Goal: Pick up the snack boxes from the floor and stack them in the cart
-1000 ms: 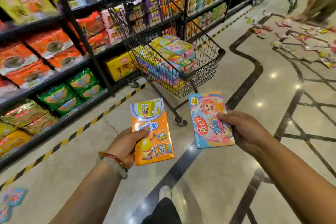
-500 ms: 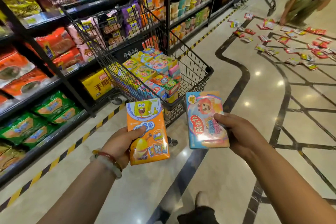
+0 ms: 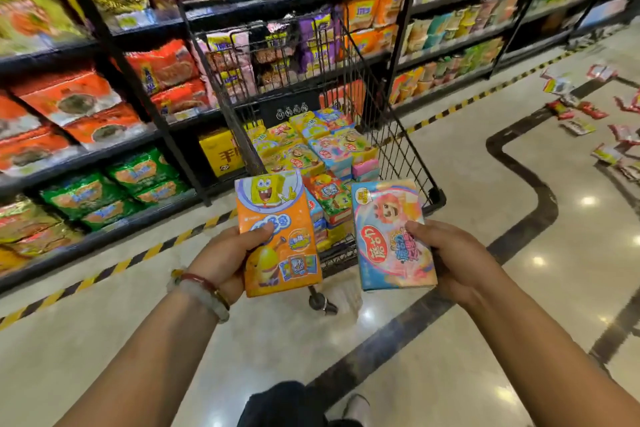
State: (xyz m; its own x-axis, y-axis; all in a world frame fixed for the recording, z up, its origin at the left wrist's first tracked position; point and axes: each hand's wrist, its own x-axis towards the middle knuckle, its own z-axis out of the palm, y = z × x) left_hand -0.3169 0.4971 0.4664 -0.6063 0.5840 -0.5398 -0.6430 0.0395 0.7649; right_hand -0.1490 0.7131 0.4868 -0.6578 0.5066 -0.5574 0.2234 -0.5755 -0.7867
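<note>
Head view: two flat cardboard boxes are held just before the cart [image 3: 408, 156].
Left hand [image 3: 221, 260]: orange box [image 3: 277, 236] is gripped.
Right hand [image 3: 453, 256]: blue box [image 3: 391, 236] is gripped.
Cart: black wire, open-topped, stacked boxes [image 3: 311, 149] inside.

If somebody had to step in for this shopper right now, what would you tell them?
Left hand grips an orange snack box; right hand grips a blue and pink snack box.
Both are held just short of the cart, not yet in it.
Done: many boxes already stacked in the cart.
Left: stack these two, then gather the packets scattered on the floor to the right.
</note>
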